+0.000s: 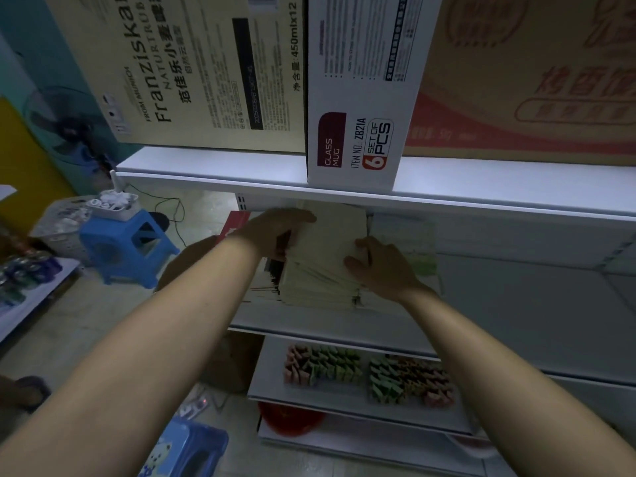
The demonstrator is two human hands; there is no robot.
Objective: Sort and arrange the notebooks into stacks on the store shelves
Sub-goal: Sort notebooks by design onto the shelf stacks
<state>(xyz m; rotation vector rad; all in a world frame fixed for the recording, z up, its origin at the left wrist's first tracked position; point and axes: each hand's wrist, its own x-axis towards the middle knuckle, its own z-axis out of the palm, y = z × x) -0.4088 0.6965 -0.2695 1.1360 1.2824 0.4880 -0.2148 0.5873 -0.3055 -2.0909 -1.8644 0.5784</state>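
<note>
Bare forearms reach to the middle shelf [330,327], where 2 hands clamp a cream notebook stack [320,270]: left hand [275,232] curled over its far corner, right hand [382,266] pinching the right edge. Lower notebooks look fanned; squaring too hard could spill them off the front.

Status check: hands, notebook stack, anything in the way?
Left hand grips notebook stack, left side; right hand holds right side. Stack sits on middle shelf. Pale green stack close on its right.
</note>
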